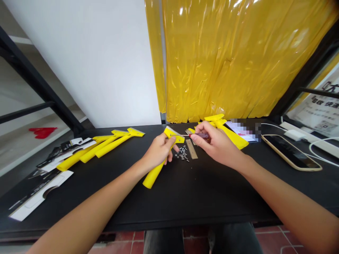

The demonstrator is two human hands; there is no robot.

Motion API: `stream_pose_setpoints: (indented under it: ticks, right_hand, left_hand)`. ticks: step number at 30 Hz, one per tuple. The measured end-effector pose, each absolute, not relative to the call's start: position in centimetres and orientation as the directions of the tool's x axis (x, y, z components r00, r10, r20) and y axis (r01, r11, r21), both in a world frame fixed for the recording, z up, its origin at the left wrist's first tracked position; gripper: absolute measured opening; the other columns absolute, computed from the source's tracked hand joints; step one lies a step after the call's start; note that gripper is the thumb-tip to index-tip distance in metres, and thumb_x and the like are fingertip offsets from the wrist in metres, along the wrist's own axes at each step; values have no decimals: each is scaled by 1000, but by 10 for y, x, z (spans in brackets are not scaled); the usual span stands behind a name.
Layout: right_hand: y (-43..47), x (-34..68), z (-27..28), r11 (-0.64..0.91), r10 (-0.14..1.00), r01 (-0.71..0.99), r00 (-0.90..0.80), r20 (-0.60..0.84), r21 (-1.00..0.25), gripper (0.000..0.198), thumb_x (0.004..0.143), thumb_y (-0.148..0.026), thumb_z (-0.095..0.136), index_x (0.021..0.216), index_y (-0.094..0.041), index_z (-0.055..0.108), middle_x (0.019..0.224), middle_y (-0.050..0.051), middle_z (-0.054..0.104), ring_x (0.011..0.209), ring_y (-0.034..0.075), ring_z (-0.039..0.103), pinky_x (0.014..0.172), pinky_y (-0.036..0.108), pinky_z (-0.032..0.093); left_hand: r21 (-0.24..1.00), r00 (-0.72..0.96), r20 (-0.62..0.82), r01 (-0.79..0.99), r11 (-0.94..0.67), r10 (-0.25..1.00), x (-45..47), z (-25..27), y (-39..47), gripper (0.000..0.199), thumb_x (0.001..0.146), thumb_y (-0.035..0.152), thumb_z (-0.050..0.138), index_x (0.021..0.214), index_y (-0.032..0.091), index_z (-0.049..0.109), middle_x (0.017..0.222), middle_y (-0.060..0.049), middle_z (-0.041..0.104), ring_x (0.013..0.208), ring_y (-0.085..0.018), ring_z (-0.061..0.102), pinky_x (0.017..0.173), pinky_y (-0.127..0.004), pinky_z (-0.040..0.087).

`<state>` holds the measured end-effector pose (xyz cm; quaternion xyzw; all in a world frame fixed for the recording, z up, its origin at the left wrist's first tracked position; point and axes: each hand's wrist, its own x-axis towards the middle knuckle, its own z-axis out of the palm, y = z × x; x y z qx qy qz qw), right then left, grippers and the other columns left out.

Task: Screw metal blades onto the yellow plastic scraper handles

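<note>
My left hand (159,150) is closed around a yellow scraper (153,174), its handle slanting down toward me and its wide head up. In my right hand (215,144) is a screwdriver (202,135) with a dark red handle. Its thin shaft points left, and the tip lies at the scraper head; whether it sits in a screw I cannot tell. Between my hands, several small screws and nuts (182,154) lie in a loose pile. Beside them is a flat brownish blade strip (191,149). More yellow scraper parts (234,137) lie behind my right hand.
Several yellow scrapers (111,144) and black-and-white card sleeves (42,194) lie on the left of the black table (212,204). At right are a phone (291,151), white cables, a charger (293,134) and a power strip (315,139). Yellow plastic film (233,60) hangs behind.
</note>
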<state>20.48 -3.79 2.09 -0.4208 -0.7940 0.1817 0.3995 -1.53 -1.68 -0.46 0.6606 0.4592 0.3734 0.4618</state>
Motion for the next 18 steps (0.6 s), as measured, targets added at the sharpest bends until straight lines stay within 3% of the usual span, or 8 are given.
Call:
stream_pose_setpoints:
  ticks: [3, 7, 13, 18]
  right_hand:
    - [-38, 204, 22, 575, 811, 556, -285, 512, -601, 36, 102, -51, 42, 80, -23, 49, 67, -3, 51, 60, 14, 47, 59, 31, 33]
    - [-35, 207, 22, 534, 832, 589, -238, 501, -607, 46, 104, -50, 34, 68, -22, 39, 63, -2, 45, 59, 14, 43, 58, 32, 31]
    - [-31, 209, 21, 503, 864, 520, -279, 419, -691, 12, 99, -36, 51, 99, -24, 49, 77, -2, 55, 63, 14, 49, 57, 29, 38]
    - [-34, 206, 19, 535, 840, 509, -236, 488, -674, 18, 101, -39, 46, 106, -24, 54, 80, 0, 57, 69, 16, 53, 62, 30, 41]
  left_hand:
    - [954, 317, 92, 243, -174, 944, -15, -4, -18, 20, 101, 39, 49, 101, 18, 48, 87, -5, 71, 38, -9, 56, 28, -20, 40]
    - [960, 298, 87, 228, -160, 950, -16, -4, -17, 21, 100, 39, 51, 99, 19, 47, 86, -5, 71, 37, -8, 56, 28, -20, 39]
    - [956, 314, 55, 257, -140, 948, -16, -8, -15, 18, 101, 37, 48, 101, 19, 46, 88, -6, 71, 37, -9, 56, 28, -20, 39]
    - [970, 364, -6, 229, -84, 931, -12, -9, -19, 20, 100, 38, 49, 108, 21, 41, 81, -3, 70, 37, -11, 56, 28, -20, 39]
